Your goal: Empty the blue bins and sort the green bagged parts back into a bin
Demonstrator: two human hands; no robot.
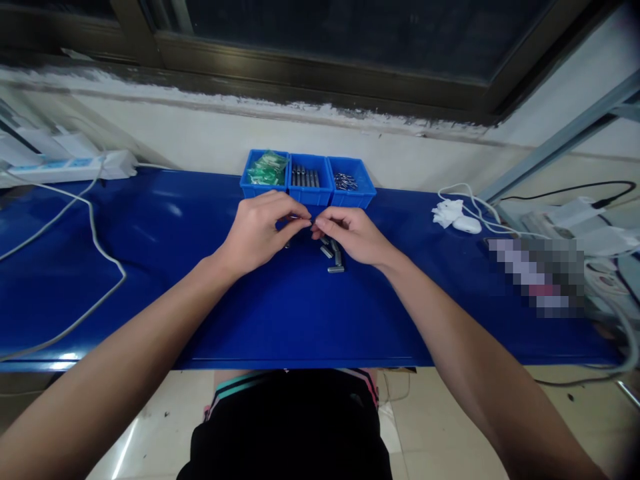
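Over the blue table [280,320], my left hand [263,230] and my right hand [353,233] meet fingertip to fingertip. Each has thumb and fingers pinched together. Whatever lies in the pinches is too small and too covered to name. Several short grey metal cylinders [336,269] lie on the table just below my right hand, partly hidden by it. Behind the hands stand three blue bins in a row: the left bin [250,191] with green-and-clear plastic packets [267,168], the middle bin [310,196] with dark metal rods [305,177], the right bin [353,199] with small shiny metal parts [345,181].
A white power strip [113,165] with plugs and a white cable [103,250] occupy the table's left side. To the right are a crumpled tissue [447,212], a white rounded case [467,225], cables and a blurred-out object [537,277]. A metal frame post [555,137] rises at the right.
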